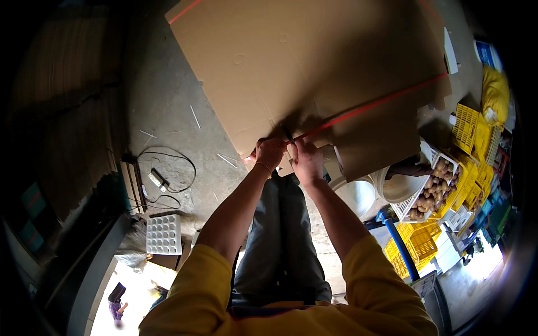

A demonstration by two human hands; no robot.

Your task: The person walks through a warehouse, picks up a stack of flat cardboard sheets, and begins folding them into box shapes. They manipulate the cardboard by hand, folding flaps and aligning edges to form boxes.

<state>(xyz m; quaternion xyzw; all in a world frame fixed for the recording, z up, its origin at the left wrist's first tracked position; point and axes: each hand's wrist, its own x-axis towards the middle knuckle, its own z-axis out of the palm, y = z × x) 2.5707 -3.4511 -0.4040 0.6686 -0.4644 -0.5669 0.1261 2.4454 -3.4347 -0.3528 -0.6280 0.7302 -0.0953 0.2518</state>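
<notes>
item: flat cardboard (pixel 314 73), lying on the floor (pixel 168 112), near edge at my hands, bulk spreading away ahead. red strip (pixel 370 106) runs along the cardboard, long axis from my hands out to the right. my left hand (pixel 270 152) and right hand (pixel 306 159) sit side by side at the cardboard's near edge, both pinching the strip's end; right hand nearer its run. crate (pixel 431 187) of potatoes right of the cardboard.

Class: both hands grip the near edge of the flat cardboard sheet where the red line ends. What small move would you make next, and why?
Probably fold the flap up along the crease. The left hand and right hand pinch the near edge of the flat cardboard sheet, right where the red tape line meets it, and the sheet lies unfolded on the floor.
</notes>
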